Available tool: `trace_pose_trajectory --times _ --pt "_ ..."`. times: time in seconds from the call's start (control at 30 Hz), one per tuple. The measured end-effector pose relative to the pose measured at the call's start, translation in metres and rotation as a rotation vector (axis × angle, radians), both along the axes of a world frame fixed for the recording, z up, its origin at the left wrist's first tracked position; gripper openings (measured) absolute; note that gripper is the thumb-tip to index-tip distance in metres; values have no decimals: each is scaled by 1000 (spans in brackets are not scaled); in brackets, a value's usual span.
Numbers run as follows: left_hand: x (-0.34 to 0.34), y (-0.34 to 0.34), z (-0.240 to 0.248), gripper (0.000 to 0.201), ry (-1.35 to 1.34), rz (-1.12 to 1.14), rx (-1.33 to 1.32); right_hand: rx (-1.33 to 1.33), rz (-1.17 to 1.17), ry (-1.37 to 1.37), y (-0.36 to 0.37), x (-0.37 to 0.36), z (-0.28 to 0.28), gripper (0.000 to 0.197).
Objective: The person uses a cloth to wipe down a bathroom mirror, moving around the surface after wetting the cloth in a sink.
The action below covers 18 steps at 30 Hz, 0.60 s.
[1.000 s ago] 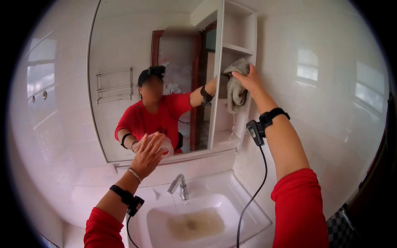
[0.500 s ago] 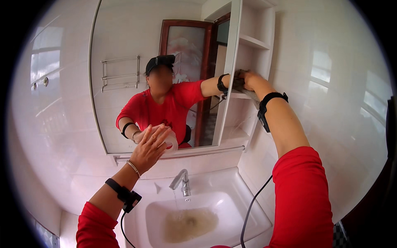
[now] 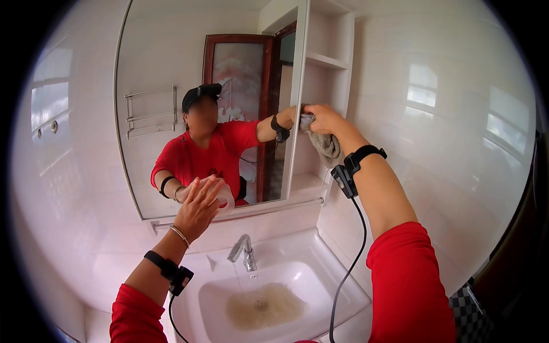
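A grey cloth (image 3: 327, 147) is bunched in my right hand (image 3: 325, 121), whose fingers close on it beside the right edge of the mirror cabinet (image 3: 296, 143). Part of the cloth hangs below the hand, in front of the open shelves (image 3: 327, 62). My left hand (image 3: 199, 207) is raised at the lower edge of the mirror (image 3: 154, 74), its fingers stretched upward. Against its right side is a pale, translucent, ring-shaped thing (image 3: 227, 200); the hand partly covers it, and its kind is unclear.
Below stands a white washbasin (image 3: 334, 268) with cloudy brownish water in it. A thin stream runs from the chrome tap (image 3: 247, 251). A metal rail (image 3: 311, 204) runs under the cabinet. Black cables (image 3: 357, 251) hang from the bands on both forearms.
My right hand has brought the cloth from the shelf to the cabinet's edge, and more of it hangs down. The left hand stays by the mirror's lower edge. The whole view has shifted slightly.
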<state>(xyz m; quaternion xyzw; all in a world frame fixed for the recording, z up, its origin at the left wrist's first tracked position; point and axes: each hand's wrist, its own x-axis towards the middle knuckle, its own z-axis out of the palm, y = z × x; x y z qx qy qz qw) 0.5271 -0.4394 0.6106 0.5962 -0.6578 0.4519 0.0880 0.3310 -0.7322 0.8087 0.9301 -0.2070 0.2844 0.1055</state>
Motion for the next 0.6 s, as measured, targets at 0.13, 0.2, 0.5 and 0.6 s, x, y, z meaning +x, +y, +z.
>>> trace_pose_trajectory --times 0.13,0.2,0.5,0.6 --pt "0 -1 -1 16 -8 33 13 86 -204 -112 3 -12 -6 43" --pt "0 -2 -4 16 -8 41 22 70 -310 -177 -5 -17 -5 45" --pt "-13 4 3 18 -12 180 80 66 -98 -475 -48 20 16 60" --pt "-18 2 6 19 10 240 106 204 -276 -175 -47 42 -8 68"
